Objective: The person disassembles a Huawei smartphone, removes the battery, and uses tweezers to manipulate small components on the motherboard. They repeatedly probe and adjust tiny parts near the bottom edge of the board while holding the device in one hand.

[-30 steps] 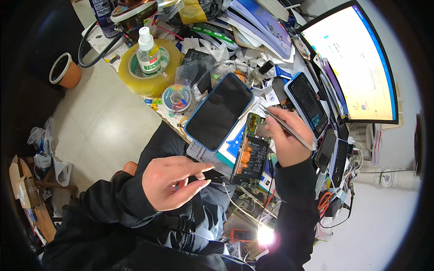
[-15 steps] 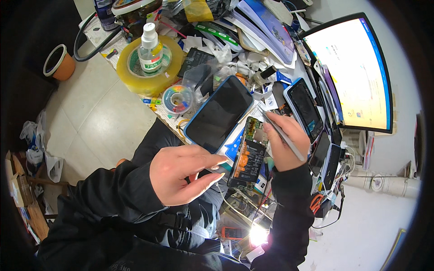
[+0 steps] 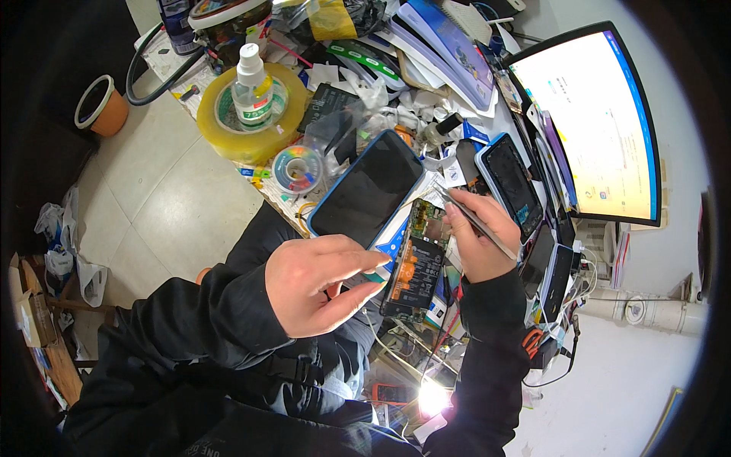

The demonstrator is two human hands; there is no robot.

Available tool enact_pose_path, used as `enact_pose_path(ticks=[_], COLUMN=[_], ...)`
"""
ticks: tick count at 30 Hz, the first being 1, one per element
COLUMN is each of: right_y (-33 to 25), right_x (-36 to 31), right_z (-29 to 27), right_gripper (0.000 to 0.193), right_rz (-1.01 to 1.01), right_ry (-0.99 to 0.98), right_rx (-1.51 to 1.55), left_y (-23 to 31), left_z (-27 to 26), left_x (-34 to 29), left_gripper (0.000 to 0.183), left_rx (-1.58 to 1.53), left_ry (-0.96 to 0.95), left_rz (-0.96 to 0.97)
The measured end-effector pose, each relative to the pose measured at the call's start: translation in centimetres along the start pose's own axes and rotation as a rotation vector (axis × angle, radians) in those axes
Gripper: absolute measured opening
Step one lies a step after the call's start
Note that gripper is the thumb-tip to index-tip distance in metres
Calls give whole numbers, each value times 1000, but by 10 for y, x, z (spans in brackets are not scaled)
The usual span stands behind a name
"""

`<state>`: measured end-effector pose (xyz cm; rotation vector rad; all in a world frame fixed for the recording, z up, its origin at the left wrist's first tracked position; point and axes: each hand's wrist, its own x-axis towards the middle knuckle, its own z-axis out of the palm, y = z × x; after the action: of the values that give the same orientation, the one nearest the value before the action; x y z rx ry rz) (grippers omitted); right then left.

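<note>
On the left side of the bench (image 3: 156,59), a spray bottle (image 3: 252,91) stands at the middle of a wide tape roll (image 3: 215,131), a small spool (image 3: 295,169) near it. Next, the left hand (image 3: 308,286) holds thumb and forefinger narrowly apart; whether they touch the opened phone (image 3: 420,268) is unclear. A blue-edged phone (image 3: 369,186) lies beyond. The opened phone sits between both hands, its battery and circuit board exposed. Rightward, the right hand (image 3: 483,255) grips tweezers (image 3: 481,225), tips over the board end; farther right glows a monitor (image 3: 590,126).
</note>
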<state>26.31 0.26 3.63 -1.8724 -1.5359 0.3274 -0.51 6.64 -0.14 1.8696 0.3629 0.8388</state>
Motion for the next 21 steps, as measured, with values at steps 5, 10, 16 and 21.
enact_pose_path(ticks=[5,10,16,21], right_y=[-7,-17,-8,4], right_x=[-1,-3,11,16], right_z=[1,-4,1,5], right_gripper=[16,14,18,19], right_rz=[132,138,109,84], right_ry=[24,42,-8,-84], right_rx=[175,225,121,181], left_y=[3,-2,-3,-5], left_z=[-1,8,21,19], left_x=[5,38,54,46], left_gripper=[31,30,30,30], left_rx=[47,344,497,481], left_ry=[-3,91,-28,-14], left_rz=[0,63,16,-9])
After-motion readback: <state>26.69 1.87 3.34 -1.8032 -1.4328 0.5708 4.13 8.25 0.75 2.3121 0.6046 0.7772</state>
